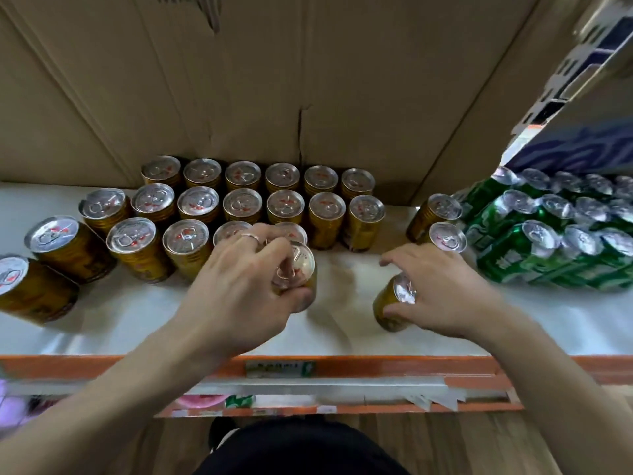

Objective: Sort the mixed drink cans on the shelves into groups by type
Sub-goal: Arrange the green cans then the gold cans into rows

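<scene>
Evidently mid-sort, the left hand (239, 279) gripped one gold metal drink can (297, 269) and the right hand (442, 293) another gold can (394, 303); next, both likely join the gold block at centre frame.

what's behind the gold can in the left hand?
Behind the gold can gripped by the left hand, rows of upright gold cans run back to a cardboard wall. The hand's fingers partly cover the two nearest can tops.
</scene>
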